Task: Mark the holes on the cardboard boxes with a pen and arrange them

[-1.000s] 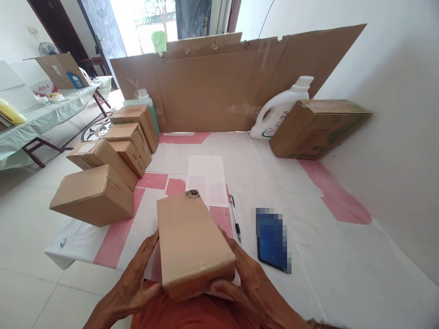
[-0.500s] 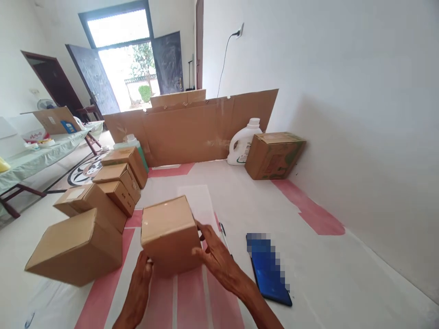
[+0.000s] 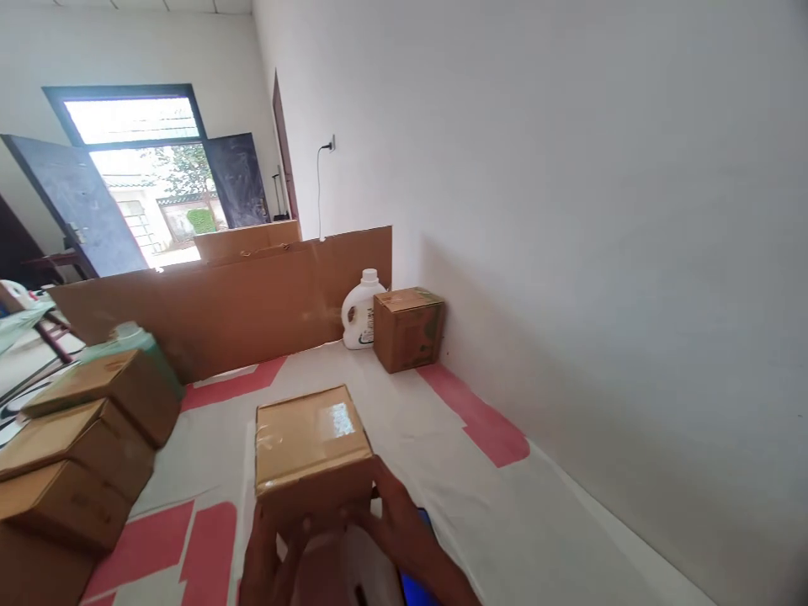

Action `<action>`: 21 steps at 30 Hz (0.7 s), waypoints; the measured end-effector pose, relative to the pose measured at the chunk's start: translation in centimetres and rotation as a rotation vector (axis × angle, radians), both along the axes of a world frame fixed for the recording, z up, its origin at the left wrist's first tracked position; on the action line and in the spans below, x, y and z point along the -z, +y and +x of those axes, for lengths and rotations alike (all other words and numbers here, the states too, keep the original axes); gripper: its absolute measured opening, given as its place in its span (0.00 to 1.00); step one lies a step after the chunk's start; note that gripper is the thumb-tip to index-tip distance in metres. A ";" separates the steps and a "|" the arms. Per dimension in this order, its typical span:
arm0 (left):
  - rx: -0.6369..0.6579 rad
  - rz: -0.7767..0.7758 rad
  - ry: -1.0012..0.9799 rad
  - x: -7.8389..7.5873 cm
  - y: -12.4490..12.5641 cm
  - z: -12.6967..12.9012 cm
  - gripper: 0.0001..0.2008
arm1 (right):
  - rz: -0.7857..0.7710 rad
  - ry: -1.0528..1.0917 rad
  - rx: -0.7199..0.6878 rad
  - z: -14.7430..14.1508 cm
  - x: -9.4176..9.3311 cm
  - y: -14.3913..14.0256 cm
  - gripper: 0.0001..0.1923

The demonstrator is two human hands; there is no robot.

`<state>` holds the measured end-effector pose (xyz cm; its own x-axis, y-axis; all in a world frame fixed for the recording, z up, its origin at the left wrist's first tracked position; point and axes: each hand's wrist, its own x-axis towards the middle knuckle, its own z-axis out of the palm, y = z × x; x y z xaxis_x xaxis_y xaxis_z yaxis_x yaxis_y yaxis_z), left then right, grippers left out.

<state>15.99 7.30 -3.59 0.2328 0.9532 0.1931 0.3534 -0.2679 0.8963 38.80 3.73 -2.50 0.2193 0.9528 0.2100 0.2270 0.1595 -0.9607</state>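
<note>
Here I have the taped cardboard box [image 3: 311, 439] raised low over the surface [image 3: 442, 471], its shiny top facing up. My left hand [image 3: 268, 555] wraps its near left side and my right hand [image 3: 404, 539] its near right side, fingers [image 3: 372, 492] closed against the cardboard. To the left stands a row of brown boxes [image 3: 82, 438]. Farther back, a white jug [image 3: 358, 311] touches another carton [image 3: 409, 326] before the cardboard sheet [image 3: 220, 307].

Brown taped carton [image 3: 311, 438], white bottle [image 3: 358, 313], white table cover [image 3: 505, 522] with pink patches.
</note>
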 end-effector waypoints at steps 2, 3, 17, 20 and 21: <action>0.085 -0.044 -0.051 -0.9 2.7 5.5 0.26 | 0.004 0.000 0.096 4.5 -1.0 0.5 0.32; 0.151 -0.089 -0.081 -1.3 4.1 8.4 0.27 | 0.001 0.010 0.152 6.7 -1.3 0.8 0.31; 0.486 -0.087 -0.067 3.2 13.7 34.2 0.41 | -0.097 0.247 0.298 28.6 0.2 4.8 0.33; 0.501 -0.093 -0.051 3.9 14.4 35.7 0.41 | -0.083 0.246 0.372 30.1 1.8 6.3 0.34; 0.508 -0.097 -0.047 4.1 14.6 36.1 0.41 | -0.076 0.238 0.398 30.5 2.3 6.6 0.35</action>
<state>52.08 21.91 -7.69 0.6644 0.7358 0.1311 0.1592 -0.3107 0.9371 69.33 10.36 -4.76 0.6047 0.7953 0.0425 0.0279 0.0322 -0.9991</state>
